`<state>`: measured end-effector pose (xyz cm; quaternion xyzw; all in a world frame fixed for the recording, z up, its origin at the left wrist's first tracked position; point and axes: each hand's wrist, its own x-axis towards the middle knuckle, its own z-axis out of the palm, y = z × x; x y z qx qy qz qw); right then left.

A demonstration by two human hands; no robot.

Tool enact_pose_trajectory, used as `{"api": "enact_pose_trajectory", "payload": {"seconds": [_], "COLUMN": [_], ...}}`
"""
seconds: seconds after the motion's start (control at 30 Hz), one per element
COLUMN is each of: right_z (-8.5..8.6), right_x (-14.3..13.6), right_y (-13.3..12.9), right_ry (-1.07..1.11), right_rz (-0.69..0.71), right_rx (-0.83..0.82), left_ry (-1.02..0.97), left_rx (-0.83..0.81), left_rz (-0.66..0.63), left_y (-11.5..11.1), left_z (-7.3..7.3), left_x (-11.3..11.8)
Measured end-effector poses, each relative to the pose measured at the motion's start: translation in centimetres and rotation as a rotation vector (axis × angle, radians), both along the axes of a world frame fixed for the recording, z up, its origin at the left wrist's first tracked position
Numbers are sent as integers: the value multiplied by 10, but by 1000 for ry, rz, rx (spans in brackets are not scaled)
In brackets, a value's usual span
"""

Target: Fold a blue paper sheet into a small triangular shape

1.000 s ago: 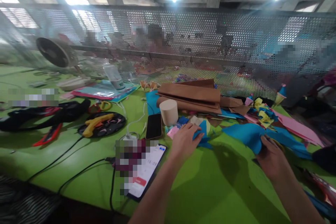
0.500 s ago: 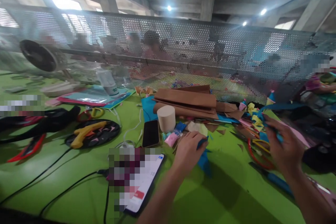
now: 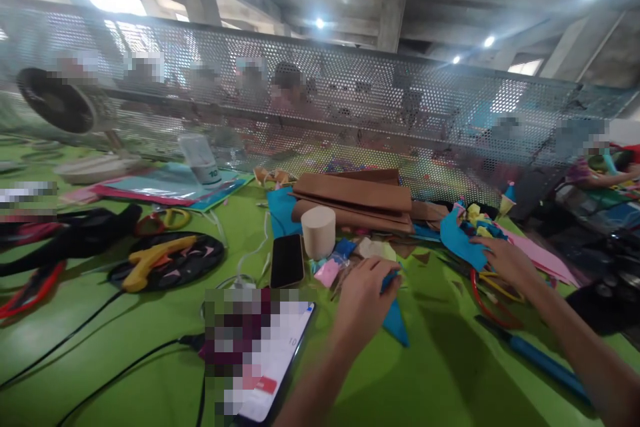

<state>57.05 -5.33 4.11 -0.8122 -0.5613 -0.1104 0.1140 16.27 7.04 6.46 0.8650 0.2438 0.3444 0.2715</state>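
My left hand (image 3: 367, 297) is closed on a pointed blue piece (image 3: 396, 323) that looks like paper or foam sheet. Its tip hangs down over the green table; the rest is hidden by my fingers. Farther right, my right hand (image 3: 507, 260) pinches a curved blue strip (image 3: 460, 243) of similar sheet, lifted above scraps at the table's right side. Below that hand lie red-handled scissors (image 3: 483, 293) and a tool with a long blue handle (image 3: 545, 363). Just beyond my left hand is a small pink piece (image 3: 327, 273).
A cream cylinder (image 3: 319, 232) stands before folded brown sheets (image 3: 353, 193). Left of it lie a dark phone (image 3: 287, 261), a lit phone (image 3: 275, 373) and a yellow glue gun (image 3: 157, 260) with its cord. A fan (image 3: 60, 103) stands by the perforated metal screen (image 3: 340, 93).
My right hand has moved left and inward over the scraps and now holds out the curved blue strip. My left hand keeps its grip on the pointed blue piece, nearly in place.
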Motion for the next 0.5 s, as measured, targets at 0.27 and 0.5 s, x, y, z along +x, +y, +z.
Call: {"api": "enact_pose_trajectory", "payload": {"seconds": [0.27,0.5], "right_z": [6,-6], "right_x": [-33,-72], "right_y": [52,106], "right_ry": [-15,-22], "right_rz": [73,196], "right_rx": [28,-15], "left_ry": [50,154], "left_rx": [-17,-2], "left_rz": [-63,-156], "left_y": [-7,-19], "left_z": [-1,0], "left_x": [5,9]}}
